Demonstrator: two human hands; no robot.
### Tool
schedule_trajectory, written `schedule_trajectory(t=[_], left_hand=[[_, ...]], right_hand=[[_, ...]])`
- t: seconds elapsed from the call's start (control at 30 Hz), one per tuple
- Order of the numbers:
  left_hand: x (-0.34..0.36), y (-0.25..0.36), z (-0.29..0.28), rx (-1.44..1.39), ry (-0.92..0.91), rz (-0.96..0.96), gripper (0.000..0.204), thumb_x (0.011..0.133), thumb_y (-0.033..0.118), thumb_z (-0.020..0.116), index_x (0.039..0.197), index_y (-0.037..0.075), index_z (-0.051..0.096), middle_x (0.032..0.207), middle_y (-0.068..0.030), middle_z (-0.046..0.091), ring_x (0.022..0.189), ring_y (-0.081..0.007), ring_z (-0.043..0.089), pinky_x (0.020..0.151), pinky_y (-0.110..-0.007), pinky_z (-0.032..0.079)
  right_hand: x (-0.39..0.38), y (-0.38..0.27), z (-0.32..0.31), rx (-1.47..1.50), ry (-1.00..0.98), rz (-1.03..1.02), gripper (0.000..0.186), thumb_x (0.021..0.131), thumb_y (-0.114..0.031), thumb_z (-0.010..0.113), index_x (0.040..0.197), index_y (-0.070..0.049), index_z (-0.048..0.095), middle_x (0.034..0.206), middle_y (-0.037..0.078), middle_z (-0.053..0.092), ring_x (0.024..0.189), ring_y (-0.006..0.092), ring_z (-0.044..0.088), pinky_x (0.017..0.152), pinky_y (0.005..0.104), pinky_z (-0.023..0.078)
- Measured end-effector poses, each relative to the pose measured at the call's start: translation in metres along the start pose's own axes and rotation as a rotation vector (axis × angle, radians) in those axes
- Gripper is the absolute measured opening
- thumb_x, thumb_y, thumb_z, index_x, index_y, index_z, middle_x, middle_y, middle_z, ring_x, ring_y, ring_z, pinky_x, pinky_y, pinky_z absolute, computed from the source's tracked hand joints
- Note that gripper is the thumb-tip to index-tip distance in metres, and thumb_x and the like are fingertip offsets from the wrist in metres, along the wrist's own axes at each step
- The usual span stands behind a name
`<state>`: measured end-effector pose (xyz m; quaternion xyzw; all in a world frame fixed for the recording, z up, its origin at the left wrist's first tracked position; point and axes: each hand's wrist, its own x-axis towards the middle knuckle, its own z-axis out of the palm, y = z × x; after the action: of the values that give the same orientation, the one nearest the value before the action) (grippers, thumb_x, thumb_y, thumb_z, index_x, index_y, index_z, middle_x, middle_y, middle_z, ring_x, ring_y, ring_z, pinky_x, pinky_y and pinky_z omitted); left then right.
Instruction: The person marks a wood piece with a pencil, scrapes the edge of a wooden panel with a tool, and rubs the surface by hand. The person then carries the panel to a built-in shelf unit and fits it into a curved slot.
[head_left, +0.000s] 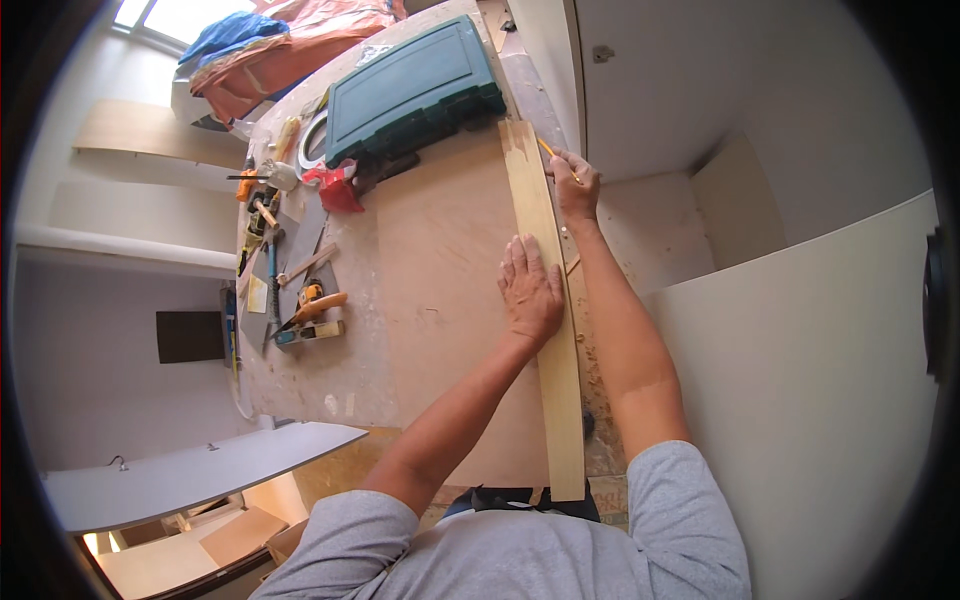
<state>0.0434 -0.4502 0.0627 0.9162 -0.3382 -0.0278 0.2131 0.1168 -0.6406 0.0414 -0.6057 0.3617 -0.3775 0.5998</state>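
- The wood strip (562, 390) lies lengthwise near the right side of the worktop (352, 370), its near end reaching the person's waist.
- The left hand (533, 300) rests on the strip about midway along, palm down. Its fingers (520, 256) are stretched out toward the far end, slightly spread, some lying past the strip's left edge.
- The right hand (577, 187) is just beside the strip's right edge, near the far end, with its fingers pinching a yellow pencil (546, 149). The pencil's far tip is at or very near that edge; contact is hard to judge from here.
- Under the strip and to its left is a thin brown sheet (455, 260).
- A green case (415, 92) stands close by the strip's far end, to its left, taking up the space there.
- A red plastic bag (338, 188) sits by the case's near left corner, with a white ring (312, 140) just behind.
- Tools crowd the worktop's left side, well apart from both hands: a blue-handled hammer (272, 275), a saw with an orange handle (330, 304) and a blue-green tool, perhaps a small plane or level.
- Wood shavings (592, 385) are scattered along the strip's right side.
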Motion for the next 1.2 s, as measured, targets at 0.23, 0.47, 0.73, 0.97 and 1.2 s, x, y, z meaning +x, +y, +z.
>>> schedule_trajectory(t=[0.23, 0.47, 0.73, 0.97, 1.2], left_hand=[[-0.001, 0.002, -0.001, 0.02, 0.021, 0.023, 0.071, 0.104, 0.036, 0.047, 0.16, -0.003, 0.027, 0.162, -0.0283, 0.031, 0.152, -0.0436, 0.026, 0.124, -0.052, 0.018], [-0.004, 0.002, -0.003, 0.005, 0.024, 0.025, 0.069, 0.104, 0.035, 0.047, 0.158, -0.004, 0.029, 0.162, -0.0287, 0.031, 0.15, -0.0438, 0.028, 0.123, -0.052, 0.02], [-0.002, 0.008, -0.005, -0.039, -0.028, 0.001, 0.069, 0.104, 0.034, 0.047, 0.157, -0.005, 0.029, 0.161, -0.0299, 0.032, 0.151, -0.0437, 0.028, 0.124, -0.053, 0.02], [0.005, 0.003, 0.003, -0.005, 0.038, 0.007, 0.069, 0.104, 0.038, 0.047, 0.157, -0.003, 0.032, 0.16, -0.0278, 0.035, 0.15, -0.0425, 0.03, 0.121, -0.053, 0.025], [-0.001, -0.001, 0.001, 0.017, 0.027, -0.023, 0.071, 0.104, 0.04, 0.046, 0.158, -0.003, 0.031, 0.16, -0.0275, 0.036, 0.151, -0.0423, 0.029, 0.121, -0.053, 0.025]], right_hand=[[0.009, 0.012, 0.005, 0.141, -0.001, -0.06, 0.039, 0.092, -0.026, 0.065, 0.116, 0.003, 0.076, 0.087, 0.008, 0.076, 0.077, 0.0126, 0.07, 0.075, 0.0287, 0.056], [0.008, 0.001, -0.012, 0.17, -0.047, 0.072, 0.033, 0.091, -0.022, 0.065, 0.111, 0.002, 0.077, 0.084, 0.006, 0.075, 0.072, 0.0095, 0.066, 0.069, 0.0254, 0.054], [-0.126, -0.025, -0.102, -0.052, -0.111, 0.008, 0.036, 0.092, -0.022, 0.064, 0.112, 0.005, 0.075, 0.088, 0.012, 0.077, 0.087, 0.0157, 0.071, 0.08, 0.0295, 0.055], [-0.279, -0.071, -0.186, -0.094, -0.185, 0.144, 0.031, 0.097, -0.014, 0.061, 0.118, 0.007, 0.072, 0.098, 0.014, 0.076, 0.093, 0.0175, 0.072, 0.084, 0.0321, 0.056], [-0.326, -0.058, -0.185, -0.068, -0.155, 0.023, 0.031, 0.096, -0.012, 0.06, 0.117, 0.009, 0.069, 0.1, 0.018, 0.075, 0.096, 0.0264, 0.073, 0.084, 0.0343, 0.056]])
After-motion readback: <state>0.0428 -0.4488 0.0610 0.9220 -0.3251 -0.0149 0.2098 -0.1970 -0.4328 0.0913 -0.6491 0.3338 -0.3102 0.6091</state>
